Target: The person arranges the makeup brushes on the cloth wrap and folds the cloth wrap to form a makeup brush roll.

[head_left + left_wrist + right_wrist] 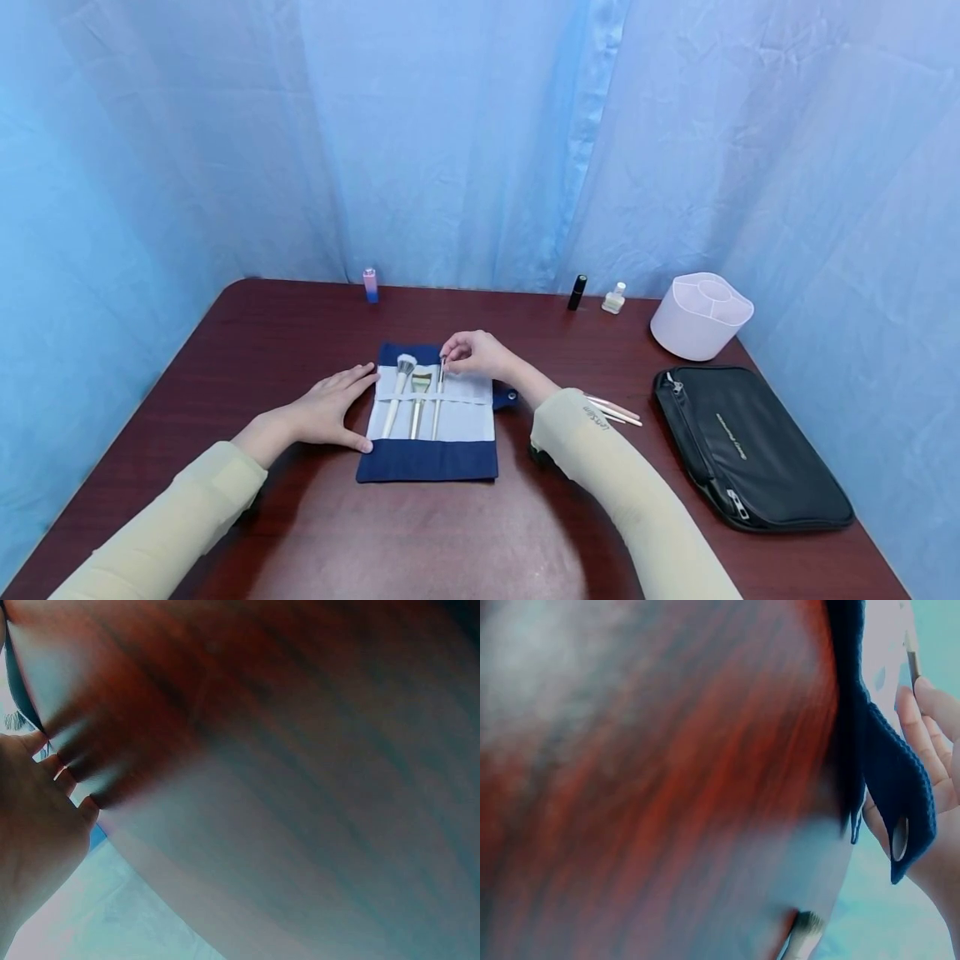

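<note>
A navy and white brush roll lies unrolled mid-table. Under its strap sit a fluffy white-handled brush, a flat gold brush and a thin brush. My right hand pinches the top end of the thin brush, fingers curled. My left hand lies flat on the table, its fingertips at the roll's left edge. The right wrist view shows the roll's dark tab beside my fingers. The left wrist view shows only my palm on the wood.
Loose brushes lie right of my right forearm. A black zip pouch sits at the right edge, a white divided cup behind it. A pink tube, a black tube and a small bottle stand along the back.
</note>
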`<act>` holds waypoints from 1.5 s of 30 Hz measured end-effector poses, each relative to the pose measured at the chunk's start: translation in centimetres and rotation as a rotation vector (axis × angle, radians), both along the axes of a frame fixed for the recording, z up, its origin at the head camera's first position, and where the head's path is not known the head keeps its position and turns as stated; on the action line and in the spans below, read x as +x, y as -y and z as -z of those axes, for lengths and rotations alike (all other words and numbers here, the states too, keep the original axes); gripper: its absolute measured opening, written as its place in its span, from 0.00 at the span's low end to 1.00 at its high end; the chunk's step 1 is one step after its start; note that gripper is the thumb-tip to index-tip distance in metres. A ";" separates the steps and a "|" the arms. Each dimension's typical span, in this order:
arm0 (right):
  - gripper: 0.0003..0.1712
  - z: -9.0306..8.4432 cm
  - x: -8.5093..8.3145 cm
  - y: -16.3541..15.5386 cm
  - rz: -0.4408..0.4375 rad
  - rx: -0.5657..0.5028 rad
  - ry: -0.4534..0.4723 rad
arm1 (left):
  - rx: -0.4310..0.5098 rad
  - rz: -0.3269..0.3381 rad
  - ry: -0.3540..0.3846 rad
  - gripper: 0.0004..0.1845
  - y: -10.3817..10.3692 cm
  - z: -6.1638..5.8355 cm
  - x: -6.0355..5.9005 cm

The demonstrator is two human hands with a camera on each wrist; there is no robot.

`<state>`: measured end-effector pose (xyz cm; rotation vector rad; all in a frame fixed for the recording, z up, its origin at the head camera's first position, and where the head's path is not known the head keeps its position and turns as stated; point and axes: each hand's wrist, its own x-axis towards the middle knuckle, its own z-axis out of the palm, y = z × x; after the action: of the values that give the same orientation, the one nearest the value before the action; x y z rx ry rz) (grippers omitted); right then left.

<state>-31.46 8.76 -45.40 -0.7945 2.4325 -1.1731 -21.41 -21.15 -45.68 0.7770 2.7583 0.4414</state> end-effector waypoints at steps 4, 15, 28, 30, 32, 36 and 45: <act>0.08 0.0 0.3 0.0 -0.043 0.049 -0.024 | 0.003 0.006 -0.002 0.61 -0.1 -0.1 -0.1; 0.08 -0.2 1.2 0.2 -0.139 0.114 -0.030 | 0.004 0.005 0.004 0.61 0.1 0.0 0.0; 0.15 -4.4 1.6 -2.3 -0.112 0.138 -0.111 | 0.008 0.010 -0.002 0.61 0.1 0.0 0.1; 0.14 -5.0 1.7 -3.1 -0.099 0.130 -0.132 | 0.007 0.010 -0.005 0.61 0.2 0.1 0.1; 0.13 -5.6 1.8 -3.9 -0.091 0.125 -0.157 | 0.010 0.011 -0.003 0.61 0.2 0.0 0.0; 0.14 -6.5 2.5 -5.7 -0.076 0.139 -0.211 | 0.019 0.011 -0.002 0.61 0.1 0.1 0.0; 0.14 -7.3 4.2 -9.6 -0.025 0.177 -0.278 | 0.015 0.012 -0.007 0.61 0.1 0.1 0.2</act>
<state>-27.28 18.35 -38.13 -0.9855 2.6932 -0.8720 -21.23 -21.25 -45.83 0.7994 2.7583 0.4580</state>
